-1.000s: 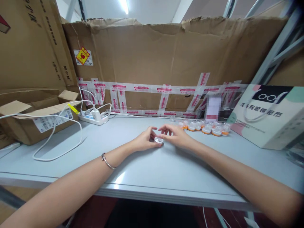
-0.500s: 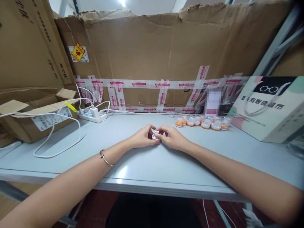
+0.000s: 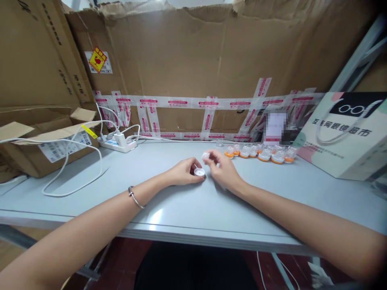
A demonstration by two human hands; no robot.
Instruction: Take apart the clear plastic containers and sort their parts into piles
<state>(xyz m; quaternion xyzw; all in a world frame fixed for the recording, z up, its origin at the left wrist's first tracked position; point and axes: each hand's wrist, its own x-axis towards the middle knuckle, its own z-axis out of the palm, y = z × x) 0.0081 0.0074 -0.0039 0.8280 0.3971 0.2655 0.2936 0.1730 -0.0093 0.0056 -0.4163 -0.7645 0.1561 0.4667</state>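
White shallow round cup, centre of frame: my left hand grips it, thumb and fingers curved about its rim, parted by the cup. Just right of centre, my right hand pinches a small white piece, apart from the cup; piece blurred.

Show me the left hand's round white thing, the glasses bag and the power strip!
Round white thing (image 3: 199, 172): head view, shallow inside.
Glasses bag (image 3: 340, 146): head view, front.
Power strip (image 3: 129, 148): head view, right end.

White glare on the tabletop
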